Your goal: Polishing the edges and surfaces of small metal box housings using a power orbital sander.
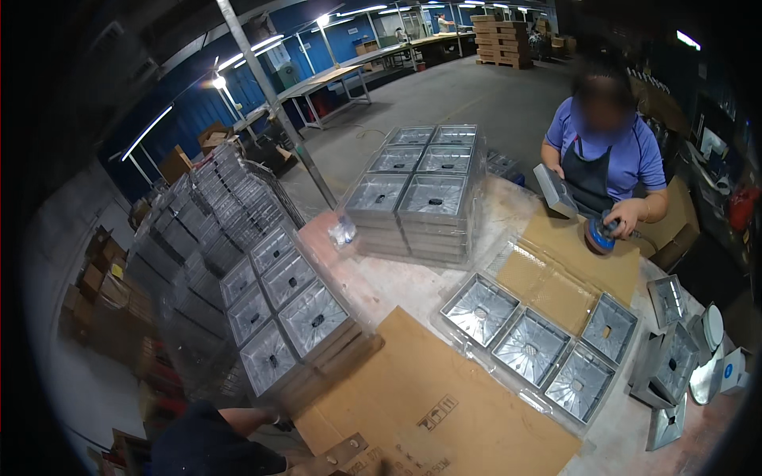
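Observation:
At the lower left a dark sleeve and a bare forearm (244, 419) come in, with a band at the wrist. I take it for my left arm, though I cannot be sure. Its hand (283, 424) is dim, beside the near stack of trays (313, 321), and its fingers do not show. More bare skin shows at the bottom edge next to a brown piece (343, 454) with pale spots. I cannot make out a right hand there. Across the table a co-worker (607, 151) holds a grey metal housing (556, 190) in one hand and a blue round power sander (601, 236) in the other.
A cardboard sheet (413, 381) covers the near table. A clear plastic tray (548, 282) holds several square metal housings (530, 345). Another tray stack (421, 178) stands mid-table. Loose housings (675, 361) lie at the right. A metal pole (274, 99) rises behind the table; stacked trays (214, 198) fill the left.

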Demonstrator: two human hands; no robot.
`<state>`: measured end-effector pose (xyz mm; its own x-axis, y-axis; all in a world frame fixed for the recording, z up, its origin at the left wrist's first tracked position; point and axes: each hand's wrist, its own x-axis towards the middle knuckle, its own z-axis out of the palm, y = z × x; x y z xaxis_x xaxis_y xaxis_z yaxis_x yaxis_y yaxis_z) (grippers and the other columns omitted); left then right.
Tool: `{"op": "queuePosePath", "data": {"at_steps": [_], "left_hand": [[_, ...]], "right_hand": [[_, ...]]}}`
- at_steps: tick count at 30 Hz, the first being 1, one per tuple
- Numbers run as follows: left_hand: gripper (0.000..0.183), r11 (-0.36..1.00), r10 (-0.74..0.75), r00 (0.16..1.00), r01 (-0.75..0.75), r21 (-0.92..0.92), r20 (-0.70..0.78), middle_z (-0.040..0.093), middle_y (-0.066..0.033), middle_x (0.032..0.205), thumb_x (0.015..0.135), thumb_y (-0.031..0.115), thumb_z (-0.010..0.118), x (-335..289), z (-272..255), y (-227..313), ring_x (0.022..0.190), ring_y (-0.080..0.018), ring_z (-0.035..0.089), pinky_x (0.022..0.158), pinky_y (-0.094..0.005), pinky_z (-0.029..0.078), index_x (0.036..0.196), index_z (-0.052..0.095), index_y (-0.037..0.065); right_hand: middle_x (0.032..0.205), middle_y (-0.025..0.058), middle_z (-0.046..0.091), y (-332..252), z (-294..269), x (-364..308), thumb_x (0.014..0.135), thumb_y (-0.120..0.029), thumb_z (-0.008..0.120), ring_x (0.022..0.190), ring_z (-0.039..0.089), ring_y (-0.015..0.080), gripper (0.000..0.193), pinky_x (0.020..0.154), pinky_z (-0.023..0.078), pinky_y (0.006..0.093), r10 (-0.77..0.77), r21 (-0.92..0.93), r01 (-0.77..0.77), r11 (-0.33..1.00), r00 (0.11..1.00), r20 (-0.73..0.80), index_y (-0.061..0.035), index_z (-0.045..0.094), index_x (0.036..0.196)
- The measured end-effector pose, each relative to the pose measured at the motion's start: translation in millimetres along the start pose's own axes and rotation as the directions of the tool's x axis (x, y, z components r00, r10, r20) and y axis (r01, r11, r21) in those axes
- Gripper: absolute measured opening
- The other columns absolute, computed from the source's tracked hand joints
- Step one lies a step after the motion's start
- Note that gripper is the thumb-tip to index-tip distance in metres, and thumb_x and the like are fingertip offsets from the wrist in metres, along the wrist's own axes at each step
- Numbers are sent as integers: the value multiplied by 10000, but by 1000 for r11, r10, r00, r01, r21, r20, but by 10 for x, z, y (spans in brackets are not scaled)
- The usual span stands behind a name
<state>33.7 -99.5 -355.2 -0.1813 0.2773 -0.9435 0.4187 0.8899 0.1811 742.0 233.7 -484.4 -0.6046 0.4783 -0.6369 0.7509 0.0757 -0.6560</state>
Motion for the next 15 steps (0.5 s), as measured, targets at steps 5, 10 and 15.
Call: {"op": "queuePosePath", "data": {"at_steps": [5, 10, 15], "left_hand": [[416, 999, 33, 999, -33, -31, 6, 719, -79, 1176, 989, 370, 602, 449, 294, -89, 1037, -225, 681, 835, -410, 562, 1272, 667, 72], [421, 997, 81, 996, -80, -22, 36, 711, -80, 1210, 993, 360, 604, 693, 212, -16, 1061, -222, 676, 845, -409, 563, 1297, 656, 73], [428, 995, 95, 993, -96, 6, 64, 702, -82, 1245, 997, 349, 606, 944, 242, 141, 1085, -219, 672, 855, -408, 564, 1323, 645, 74]], "right_hand": [[970, 186, 733, -380, 53, -755, 972, -464, 587, 870, 704, 342, 440, 784, 539, 464, 42, -92, -41, 995, 999, 16, -55, 749, 990], [955, 191, 735, -1063, 261, -1745, 963, -476, 586, 871, 706, 348, 453, 790, 538, 466, 120, -154, -118, 981, 993, 2, -56, 756, 968], [940, 197, 737, -1937, 701, -2406, 954, -489, 586, 873, 707, 354, 468, 796, 537, 468, 192, -180, -188, 965, 981, 5, -56, 763, 945]]}}
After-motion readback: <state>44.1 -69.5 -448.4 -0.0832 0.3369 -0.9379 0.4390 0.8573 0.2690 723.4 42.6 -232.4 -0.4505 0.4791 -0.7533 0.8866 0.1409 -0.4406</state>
